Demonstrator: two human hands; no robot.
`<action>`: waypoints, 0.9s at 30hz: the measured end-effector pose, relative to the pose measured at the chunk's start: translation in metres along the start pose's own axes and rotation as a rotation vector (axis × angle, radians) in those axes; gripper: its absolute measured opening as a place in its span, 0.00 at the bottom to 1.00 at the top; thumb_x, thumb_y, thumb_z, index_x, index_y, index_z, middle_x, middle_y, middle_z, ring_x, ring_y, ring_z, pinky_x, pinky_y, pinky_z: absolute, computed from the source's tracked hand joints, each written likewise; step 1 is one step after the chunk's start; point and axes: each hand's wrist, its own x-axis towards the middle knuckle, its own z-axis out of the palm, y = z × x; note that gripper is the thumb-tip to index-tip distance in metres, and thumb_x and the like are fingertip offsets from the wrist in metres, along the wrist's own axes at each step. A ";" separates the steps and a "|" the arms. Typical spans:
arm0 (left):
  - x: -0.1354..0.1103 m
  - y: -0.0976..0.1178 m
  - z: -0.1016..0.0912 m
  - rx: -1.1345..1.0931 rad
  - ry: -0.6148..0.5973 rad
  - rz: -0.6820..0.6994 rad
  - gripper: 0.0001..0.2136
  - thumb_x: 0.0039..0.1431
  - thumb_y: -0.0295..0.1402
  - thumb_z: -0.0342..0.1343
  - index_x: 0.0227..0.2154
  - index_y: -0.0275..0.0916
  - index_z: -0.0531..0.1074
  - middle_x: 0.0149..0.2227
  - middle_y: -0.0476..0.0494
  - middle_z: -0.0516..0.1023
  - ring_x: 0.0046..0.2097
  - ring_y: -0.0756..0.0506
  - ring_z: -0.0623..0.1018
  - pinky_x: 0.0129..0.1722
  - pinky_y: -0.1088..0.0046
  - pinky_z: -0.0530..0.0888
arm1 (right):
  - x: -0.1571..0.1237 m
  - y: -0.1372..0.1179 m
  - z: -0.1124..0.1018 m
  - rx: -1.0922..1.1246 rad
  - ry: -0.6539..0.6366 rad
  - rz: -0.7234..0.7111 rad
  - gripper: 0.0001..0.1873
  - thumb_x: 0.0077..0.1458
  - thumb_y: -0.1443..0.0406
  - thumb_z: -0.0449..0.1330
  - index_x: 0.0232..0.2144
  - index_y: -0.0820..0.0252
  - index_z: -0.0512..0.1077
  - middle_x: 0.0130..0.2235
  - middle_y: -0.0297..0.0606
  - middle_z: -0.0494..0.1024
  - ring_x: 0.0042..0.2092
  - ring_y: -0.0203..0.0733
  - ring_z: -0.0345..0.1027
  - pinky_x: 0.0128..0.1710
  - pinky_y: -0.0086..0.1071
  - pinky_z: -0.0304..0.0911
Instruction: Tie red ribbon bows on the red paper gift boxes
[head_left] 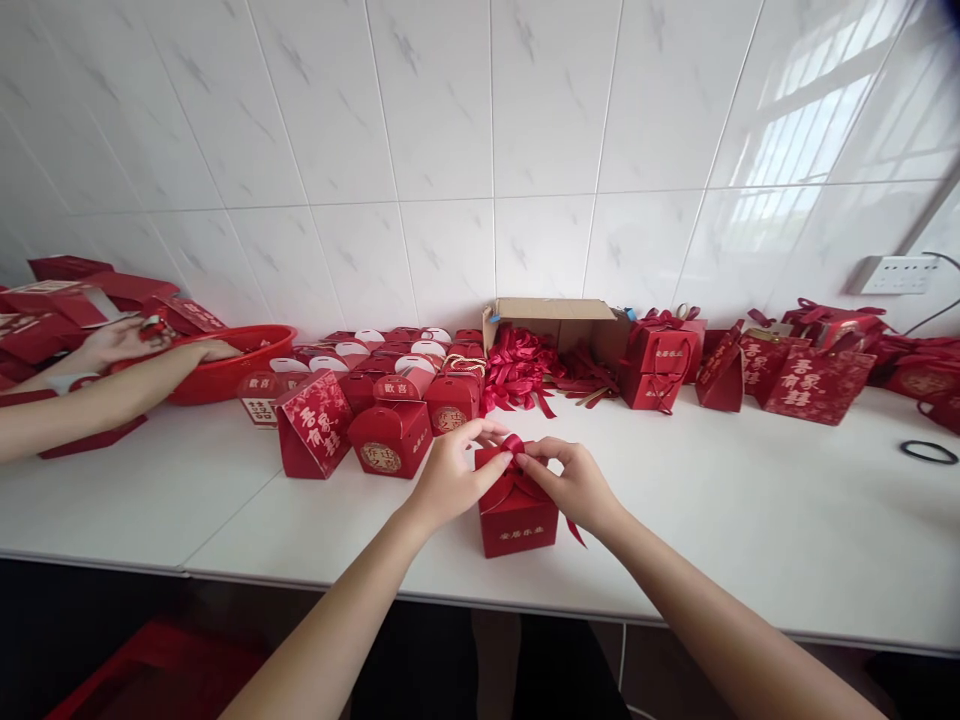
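A small red gift box point(517, 518) with gold lettering stands on the white table point(750, 520) near its front edge. A red ribbon point(514, 445) sits on the box's top. My left hand point(454, 475) pinches the ribbon from the left side. My right hand point(574, 482) pinches it from the right, fingers closed on the bow. A loose ribbon end hangs down the box's right side.
Several red gift boxes point(390, 400) stand behind on the left. A cardboard box point(559, 318) spills red ribbons point(517, 370). More red boxes and bags point(814, 380) line the right. Another person's arms point(97, 385) reach toward a red basin point(232, 362) at left. A black band point(928, 452) lies far right.
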 end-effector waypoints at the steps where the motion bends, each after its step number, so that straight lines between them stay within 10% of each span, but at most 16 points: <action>1: 0.002 0.001 0.002 -0.009 0.009 -0.003 0.09 0.53 0.28 0.56 0.38 0.40 0.74 0.37 0.46 0.80 0.40 0.47 0.78 0.41 0.71 0.74 | 0.000 -0.001 -0.002 -0.002 -0.004 0.005 0.14 0.54 0.56 0.57 0.30 0.59 0.77 0.34 0.39 0.79 0.35 0.42 0.68 0.39 0.35 0.63; 8: 0.008 0.006 0.011 -0.003 0.151 -0.021 0.02 0.51 0.28 0.55 0.28 0.40 0.71 0.30 0.49 0.78 0.34 0.47 0.77 0.39 0.69 0.73 | 0.000 -0.006 -0.011 -0.012 -0.092 0.056 0.17 0.54 0.57 0.58 0.41 0.60 0.77 0.32 0.37 0.79 0.34 0.42 0.69 0.39 0.35 0.64; 15: 0.010 0.013 0.005 -0.089 0.036 -0.094 0.06 0.49 0.26 0.54 0.30 0.40 0.72 0.32 0.48 0.78 0.36 0.46 0.77 0.37 0.71 0.73 | 0.004 -0.003 0.005 0.066 0.014 0.042 0.14 0.53 0.56 0.57 0.27 0.60 0.73 0.29 0.36 0.75 0.31 0.40 0.65 0.34 0.33 0.62; 27: -0.016 -0.035 0.003 -0.158 -0.029 -0.363 0.15 0.49 0.41 0.61 0.31 0.41 0.61 0.32 0.52 0.67 0.35 0.49 0.71 0.37 0.71 0.70 | -0.002 0.006 0.003 -0.037 -0.150 -0.160 0.10 0.61 0.62 0.50 0.32 0.55 0.70 0.36 0.38 0.76 0.41 0.43 0.67 0.44 0.37 0.62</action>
